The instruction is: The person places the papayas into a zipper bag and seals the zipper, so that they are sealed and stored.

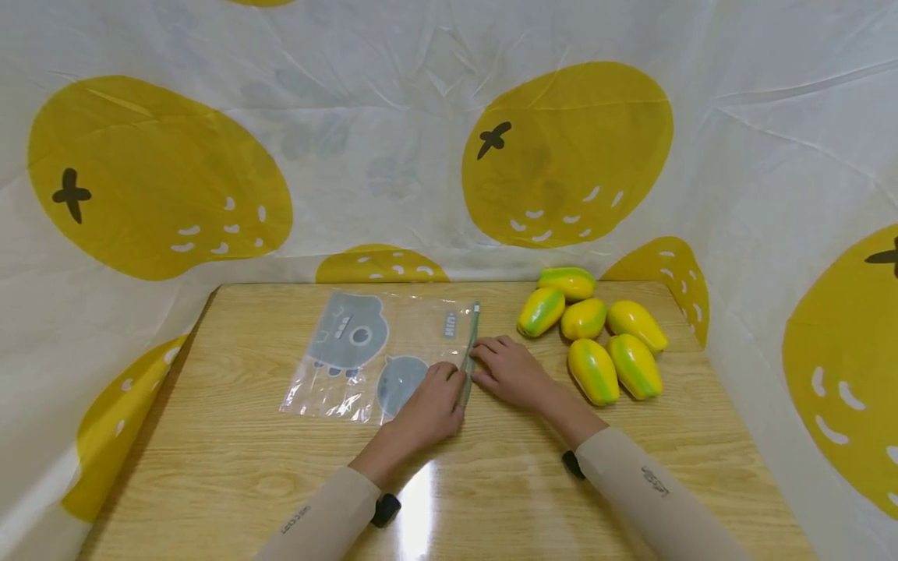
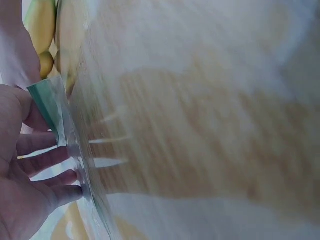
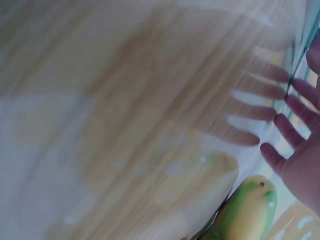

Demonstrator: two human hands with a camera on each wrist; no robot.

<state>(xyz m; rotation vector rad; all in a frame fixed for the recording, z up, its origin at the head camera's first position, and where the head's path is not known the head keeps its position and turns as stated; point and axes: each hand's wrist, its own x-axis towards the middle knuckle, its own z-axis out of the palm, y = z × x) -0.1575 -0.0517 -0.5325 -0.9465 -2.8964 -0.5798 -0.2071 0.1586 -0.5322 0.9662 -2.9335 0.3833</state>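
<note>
A clear zip bag [image 1: 421, 312] with grey-blue cartoon prints lies flat on the wooden table. Its green zip strip [image 1: 473, 327] runs along the right side, with a white slider [image 1: 476, 308] at the far end. My left hand [image 1: 436, 403] grips the near part of this edge; in the left wrist view the green strip [image 2: 47, 107] stands up beside the thumb. From the other side my right hand [image 1: 515, 375] touches the strip with its fingertips. The right wrist view has those fingers [image 3: 295, 132] straight and spread, resting on the table.
Several yellow-green papayas [image 1: 592, 371] lie grouped to the right of my right hand, toward the back. Behind the wooden table [image 1: 231, 467] and at its sides hangs a white cloth [image 1: 379, 179] with large yellow fruit prints.
</note>
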